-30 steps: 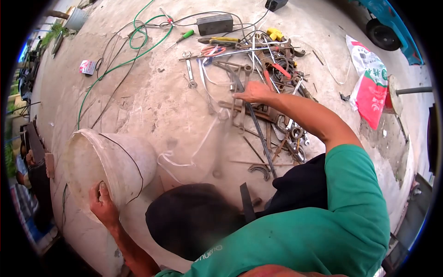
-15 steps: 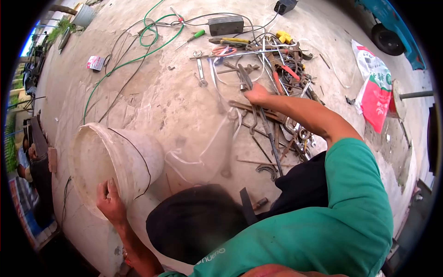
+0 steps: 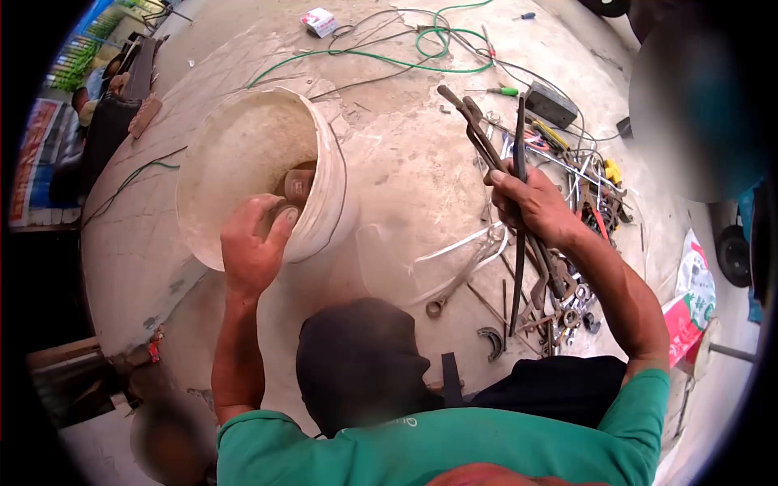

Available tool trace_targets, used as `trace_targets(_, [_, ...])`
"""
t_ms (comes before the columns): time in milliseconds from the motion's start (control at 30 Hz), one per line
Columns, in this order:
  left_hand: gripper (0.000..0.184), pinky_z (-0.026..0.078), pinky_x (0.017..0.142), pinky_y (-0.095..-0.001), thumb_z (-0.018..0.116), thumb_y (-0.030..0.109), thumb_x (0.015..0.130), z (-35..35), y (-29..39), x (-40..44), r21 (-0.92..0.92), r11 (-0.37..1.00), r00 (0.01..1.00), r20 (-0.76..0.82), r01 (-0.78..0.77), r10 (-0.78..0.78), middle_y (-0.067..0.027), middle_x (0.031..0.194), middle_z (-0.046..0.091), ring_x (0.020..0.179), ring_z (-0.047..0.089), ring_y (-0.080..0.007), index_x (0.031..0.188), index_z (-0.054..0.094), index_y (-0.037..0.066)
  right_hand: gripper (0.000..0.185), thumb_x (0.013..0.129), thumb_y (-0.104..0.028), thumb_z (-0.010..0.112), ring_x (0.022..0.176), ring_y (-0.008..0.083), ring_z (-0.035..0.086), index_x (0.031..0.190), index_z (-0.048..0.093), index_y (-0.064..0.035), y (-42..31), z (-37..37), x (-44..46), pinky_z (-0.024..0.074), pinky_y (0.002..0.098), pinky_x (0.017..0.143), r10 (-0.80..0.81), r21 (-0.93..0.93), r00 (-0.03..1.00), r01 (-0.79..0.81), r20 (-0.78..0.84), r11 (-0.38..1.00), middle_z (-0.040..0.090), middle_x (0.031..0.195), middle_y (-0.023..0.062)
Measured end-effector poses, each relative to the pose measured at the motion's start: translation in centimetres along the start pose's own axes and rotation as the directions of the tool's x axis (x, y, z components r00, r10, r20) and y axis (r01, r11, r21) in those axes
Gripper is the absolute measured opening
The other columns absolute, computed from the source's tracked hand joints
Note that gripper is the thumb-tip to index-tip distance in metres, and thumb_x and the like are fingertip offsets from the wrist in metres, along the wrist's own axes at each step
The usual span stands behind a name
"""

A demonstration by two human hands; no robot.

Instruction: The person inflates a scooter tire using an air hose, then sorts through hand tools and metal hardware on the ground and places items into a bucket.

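We had long metal tools (image 3: 519,142) gripped in our right hand (image 3: 535,204), our left hand (image 3: 253,245) curled at the bucket (image 3: 328,202) mouth (couldn't tell if holding anything).

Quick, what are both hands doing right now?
Left hand: fingers curled at the bucket; can't tell if it's holding anything.
Right hand: closed around several long metal tools.

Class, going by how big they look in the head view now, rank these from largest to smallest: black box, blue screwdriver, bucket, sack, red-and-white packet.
1. Bucket
2. Sack
3. Black box
4. Red-and-white packet
5. Blue screwdriver
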State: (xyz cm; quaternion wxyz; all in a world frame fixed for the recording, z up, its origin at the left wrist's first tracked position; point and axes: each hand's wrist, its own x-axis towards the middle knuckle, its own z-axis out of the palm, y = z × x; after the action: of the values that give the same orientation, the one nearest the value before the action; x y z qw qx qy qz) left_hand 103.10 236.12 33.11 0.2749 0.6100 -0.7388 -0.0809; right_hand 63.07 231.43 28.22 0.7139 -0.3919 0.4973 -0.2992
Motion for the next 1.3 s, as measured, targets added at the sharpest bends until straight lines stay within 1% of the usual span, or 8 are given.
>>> trace_targets(200, [0.049,0.048,0.103,-0.0362,0.066,0.040,0.102,-1.0,0.1,0.8,-0.418,0.908,0.949,0.297,0.028,0.108,-0.0154,0.120,0.070,0.120,0.062,-0.0228,0.129,0.066,-0.001,0.034,0.104,-0.036,0.064,0.058,0.0075,0.048,0.095,0.066,-0.0031,-7.4,9.6,0.8,0.0384,0.0269,0.053,-0.006,-0.357,0.952,0.120,0.305,0.926,0.053,0.069,-0.0025])
trace_targets(300, [0.077,0.042,0.109,-0.0407,0.050,0.060,0.105,-0.8,1.0,1.5,-0.762,0.580,0.946,0.322,0.288,-0.046,-0.0132,0.134,0.064,0.125,0.061,-0.0263,0.151,0.047,-0.001,0.040,0.103,-0.039,0.066,0.059,0.0092,0.054,0.086,0.066,-0.0024,-8.4,14.2,1.8,0.0440,0.0288,0.055,-0.006,-0.513,0.911,0.238,0.413,0.825,0.059,0.069,0.0000])
trace_targets(467, [0.046,0.050,0.103,-0.0423,0.057,0.035,0.108,-1.2,0.8,2.9,-0.866,0.111,0.862,0.458,0.488,-0.219,-0.0121,0.129,0.066,0.119,0.064,-0.0248,0.138,0.052,0.001,0.038,0.102,-0.030,0.066,0.062,0.0131,0.053,0.080,0.065,0.0010,-9.2,18.2,2.5,0.0447,0.0363,0.059,-0.044,-0.528,0.906,0.285,0.422,0.800,0.057,0.066,0.0035])
trace_targets(600, [0.022,0.054,0.078,-0.0334,0.063,0.021,0.102,-1.2,2.0,4.9,-0.935,-0.179,0.860,0.353,0.307,-0.369,-0.0046,0.095,0.068,0.086,0.066,-0.0189,0.115,0.064,0.003,0.034,0.101,-0.030,0.066,0.063,0.0114,0.051,0.087,0.069,0.0008,-9.6,20.5,3.1,0.0439,0.0327,0.059,-0.153,-0.526,0.874,0.408,0.461,0.746,0.055,0.066,0.0011])
trace_targets(833, [0.017,0.044,0.060,-0.0324,0.058,0.021,0.107,-10.5,-2.5,10.6,-0.993,-0.004,0.977,-0.118,-0.120,-0.178,0.0004,0.074,0.051,0.060,0.046,-0.0107,0.097,0.056,0.007,0.055,0.108,-0.050,0.053,0.065,0.0085,0.058,0.108,0.072,0.0013,-9.1,18.2,3.2,0.0470,0.0255,0.061,-0.167,-0.406,0.926,0.304,0.339,0.862,0.068,0.080,0.0023])
trace_targets(933, [0.015,0.042,0.060,-0.0318,0.059,0.018,0.106,-12.9,-3.7,12.0,-0.904,0.259,0.855,-0.412,-0.340,-0.316,0.0000,0.074,0.052,0.057,0.042,-0.0105,0.095,0.056,0.008,0.055,0.106,-0.049,0.055,0.069,0.0120,0.060,0.106,0.074,0.0028,-7.1,14.9,3.2,0.0503,0.0268,0.066,-0.169,-0.383,0.959,0.248,0.228,0.890,0.069,0.083,0.0057])
trace_targets(1200, [0.014,0.055,0.074,-0.0360,0.063,0.020,0.105,-0.4,-9.1,9.4,-0.921,0.216,0.802,0.147,0.324,-0.579,-0.0050,0.083,0.061,0.077,0.062,-0.0165,0.101,0.060,0.007,0.037,0.100,-0.033,0.062,0.085,0.0170,0.066,0.113,0.071,0.0015,-0.1,11.1,3.9,0.0536,0.0336,0.079,-0.226,-0.399,0.956,0.285,0.189,0.872,0.071,0.090,0.0080])
trace_targets(1300, [0.032,0.052,0.093,-0.0378,0.067,0.027,0.101,-1.0,-8.6,7.5,-0.454,0.509,0.681,0.523,0.731,-0.512,-0.0106,0.109,0.070,0.103,0.066,-0.0200,0.120,0.064,0.001,0.025,0.104,-0.019,0.059,0.101,0.0205,0.070,0.118,0.066,0.0013,4.1,9.6,4.1,0.0544,0.0347,0.091,-0.130,-0.605,0.965,0.244,0.226,0.758,0.074,0.106,0.0120])
